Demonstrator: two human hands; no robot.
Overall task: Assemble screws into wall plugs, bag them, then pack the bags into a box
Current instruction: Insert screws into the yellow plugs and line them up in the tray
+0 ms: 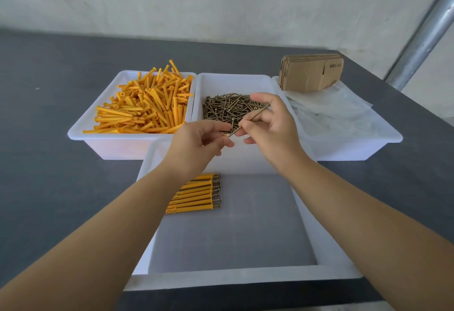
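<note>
My right hand (pixel 267 126) pinches a long bronze screw (pixel 249 120) that slants down to the left. Its lower tip meets my left hand (pixel 196 142), whose curled fingers hold an orange wall plug; only the plug's end (pixel 225 135) shows. Both hands hover over the near edge of the middle tray (pixel 233 80), which holds a heap of screws (pixel 228 108). The left tray (pixel 81 131) is full of orange plugs (pixel 147 104). Several assembled plugs with screws (pixel 196 192) lie in a row in the front tray (pixel 245 276).
The right tray (pixel 383 138) holds clear plastic bags (pixel 331 111), with a stack of flat cardboard boxes (pixel 309 71) at its back. All trays stand on a dark grey table (pixel 49 163). A metal pole (pixel 422 38) rises at the far right.
</note>
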